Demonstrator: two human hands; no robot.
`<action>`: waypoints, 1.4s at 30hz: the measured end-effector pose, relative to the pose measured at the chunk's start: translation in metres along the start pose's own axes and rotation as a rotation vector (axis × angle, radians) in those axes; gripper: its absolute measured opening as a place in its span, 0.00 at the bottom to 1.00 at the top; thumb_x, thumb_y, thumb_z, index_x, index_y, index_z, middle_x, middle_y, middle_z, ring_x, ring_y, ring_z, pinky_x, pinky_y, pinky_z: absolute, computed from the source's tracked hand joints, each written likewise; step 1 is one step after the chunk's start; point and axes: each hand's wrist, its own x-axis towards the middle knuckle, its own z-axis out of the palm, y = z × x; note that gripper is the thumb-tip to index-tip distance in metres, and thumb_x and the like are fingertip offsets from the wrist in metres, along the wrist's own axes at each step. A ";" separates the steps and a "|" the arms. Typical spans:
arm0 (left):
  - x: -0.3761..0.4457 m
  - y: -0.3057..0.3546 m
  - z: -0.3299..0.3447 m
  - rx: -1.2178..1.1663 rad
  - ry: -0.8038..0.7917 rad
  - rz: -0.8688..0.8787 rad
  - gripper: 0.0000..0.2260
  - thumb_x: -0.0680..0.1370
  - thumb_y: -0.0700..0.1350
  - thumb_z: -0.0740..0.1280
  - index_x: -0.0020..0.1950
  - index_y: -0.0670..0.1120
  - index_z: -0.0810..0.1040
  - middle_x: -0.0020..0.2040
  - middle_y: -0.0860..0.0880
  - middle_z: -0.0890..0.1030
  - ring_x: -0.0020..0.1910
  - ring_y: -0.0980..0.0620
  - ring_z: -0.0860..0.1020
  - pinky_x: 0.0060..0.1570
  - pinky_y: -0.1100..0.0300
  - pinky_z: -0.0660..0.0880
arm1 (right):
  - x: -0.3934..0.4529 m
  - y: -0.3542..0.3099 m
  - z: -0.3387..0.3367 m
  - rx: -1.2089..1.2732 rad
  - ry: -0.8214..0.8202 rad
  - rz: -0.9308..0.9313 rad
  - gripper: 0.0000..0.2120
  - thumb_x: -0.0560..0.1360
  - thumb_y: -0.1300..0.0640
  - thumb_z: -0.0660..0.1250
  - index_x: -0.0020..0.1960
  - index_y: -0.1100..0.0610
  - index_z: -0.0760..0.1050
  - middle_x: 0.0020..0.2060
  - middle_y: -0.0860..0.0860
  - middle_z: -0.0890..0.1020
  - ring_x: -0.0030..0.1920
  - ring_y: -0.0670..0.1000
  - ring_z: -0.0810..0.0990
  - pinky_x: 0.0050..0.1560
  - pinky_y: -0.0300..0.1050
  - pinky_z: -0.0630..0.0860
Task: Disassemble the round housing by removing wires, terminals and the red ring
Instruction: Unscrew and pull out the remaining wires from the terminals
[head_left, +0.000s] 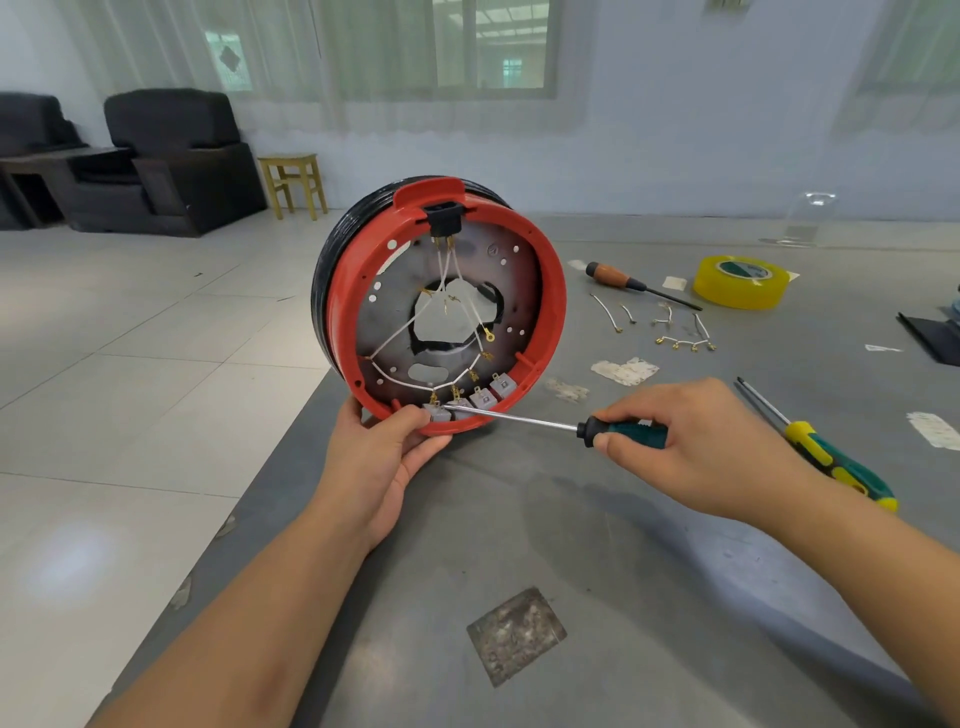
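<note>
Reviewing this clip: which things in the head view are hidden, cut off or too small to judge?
- Screwdriver tip: hidden behind the left hand thumb and grey terminal blocks.
- Round housing rear face: turned away.
- Loose wires on the table: terminals too small to tell apart.
- Black item: cut off by the right edge.

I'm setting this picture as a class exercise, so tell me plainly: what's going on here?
A person is taking apart a round housing stood on edge at a grey table's corner. The left hand grips its lower rim, while the right hand holds a green-handled screwdriver, tip at the grey terminal blocks inside the red ring. White wires remain connected inside. Several removed wires lie on the table, near two other screwdrivers and yellow tape.
</note>
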 end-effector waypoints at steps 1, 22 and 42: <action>0.000 0.001 0.000 -0.008 -0.003 -0.003 0.17 0.77 0.29 0.68 0.62 0.43 0.74 0.55 0.39 0.86 0.52 0.40 0.87 0.50 0.49 0.85 | -0.001 -0.001 0.002 -0.002 0.005 0.008 0.08 0.77 0.48 0.71 0.55 0.44 0.85 0.44 0.38 0.84 0.48 0.41 0.80 0.46 0.36 0.77; 0.000 0.003 0.000 -0.077 0.037 -0.008 0.20 0.76 0.30 0.71 0.65 0.43 0.72 0.52 0.38 0.87 0.51 0.38 0.87 0.49 0.50 0.85 | -0.025 -0.010 0.038 -0.002 0.017 0.064 0.12 0.79 0.41 0.63 0.57 0.46 0.77 0.43 0.36 0.78 0.42 0.42 0.77 0.42 0.35 0.72; -0.002 0.003 0.000 -0.083 0.041 0.002 0.18 0.78 0.31 0.70 0.65 0.41 0.72 0.52 0.36 0.86 0.51 0.38 0.87 0.49 0.50 0.85 | -0.031 -0.020 0.056 0.177 -0.083 0.118 0.06 0.81 0.41 0.60 0.54 0.41 0.69 0.41 0.42 0.81 0.43 0.44 0.77 0.39 0.40 0.73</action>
